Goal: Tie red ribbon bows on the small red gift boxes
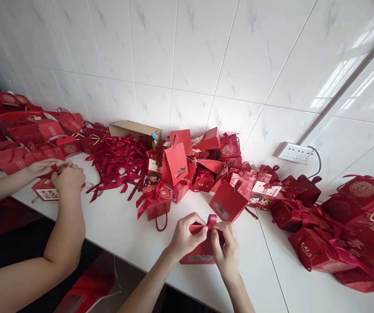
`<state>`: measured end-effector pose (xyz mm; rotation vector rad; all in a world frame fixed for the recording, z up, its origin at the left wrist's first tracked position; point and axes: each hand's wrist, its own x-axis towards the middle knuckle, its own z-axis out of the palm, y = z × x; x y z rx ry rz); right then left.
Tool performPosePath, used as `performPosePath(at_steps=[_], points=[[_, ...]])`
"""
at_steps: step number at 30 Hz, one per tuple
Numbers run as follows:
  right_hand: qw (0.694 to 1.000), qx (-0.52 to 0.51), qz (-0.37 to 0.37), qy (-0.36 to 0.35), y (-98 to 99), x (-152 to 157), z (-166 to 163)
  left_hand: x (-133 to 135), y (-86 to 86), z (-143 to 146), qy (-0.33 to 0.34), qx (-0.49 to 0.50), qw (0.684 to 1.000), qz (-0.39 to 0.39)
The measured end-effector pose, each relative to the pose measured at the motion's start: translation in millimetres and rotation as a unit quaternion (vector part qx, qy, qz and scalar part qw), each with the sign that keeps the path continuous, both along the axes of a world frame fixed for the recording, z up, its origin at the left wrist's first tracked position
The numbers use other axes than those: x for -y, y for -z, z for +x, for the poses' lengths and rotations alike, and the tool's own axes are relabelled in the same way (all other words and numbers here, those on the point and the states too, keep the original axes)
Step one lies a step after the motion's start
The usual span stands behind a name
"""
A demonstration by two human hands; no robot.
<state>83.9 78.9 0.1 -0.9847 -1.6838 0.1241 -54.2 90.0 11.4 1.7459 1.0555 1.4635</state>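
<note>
My left hand (187, 237) and my right hand (226, 248) meet over a small red gift box (200, 255) near the front edge of the white table (124, 226). Both pinch a dark red ribbon (203, 224) on top of the box, its loops sticking up between my fingers. The box sits on the table, partly hidden behind my hands.
To my left another person's two hands (63, 174) work on a red box (45, 191). Loose red ribbons (118, 165), a cardboard carton (136, 129) and piles of red gift boxes (206, 165) line the tiled wall. More boxes (343, 234) lie at the right, under a wall socket (295, 153).
</note>
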Motion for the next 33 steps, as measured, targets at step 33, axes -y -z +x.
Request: performPosePath(at_steps=[33], points=[[0.948,0.162,-0.222,0.163,51.2,-78.9,-37.4,24.1,68.5,-21.9,0.017,-0.329,0.940,-0.092]])
